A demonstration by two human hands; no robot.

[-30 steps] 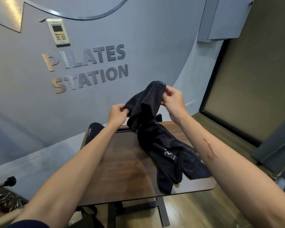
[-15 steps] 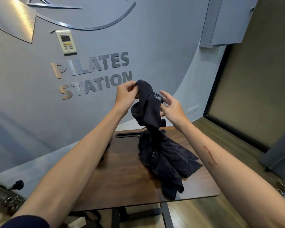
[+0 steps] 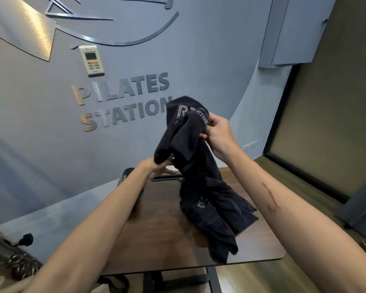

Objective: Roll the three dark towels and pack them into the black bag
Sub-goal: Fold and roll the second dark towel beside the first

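My right hand pinches the top edge of a dark towel with pale printed lettering, held up above the wooden table. The towel hangs down into a crumpled heap of dark towel cloth on the table's right half. My left hand is lower, at the towel's hanging left fold. It is blurred and partly covered by the cloth, so its grip is unclear. A dark rolled item peeks out behind my left forearm at the table's far left edge. Something black lies under the table.
A grey wall with metal lettering and a wall-mounted remote stands behind the table. A slot runs along the table's far edge. Metal equipment sits at the lower left. Wooden floor and a dark panel lie to the right.
My left hand has dropped from the towel's top to its lower left fold. My right hand now pinches the top edge, and the towel's printed side has turned toward me.
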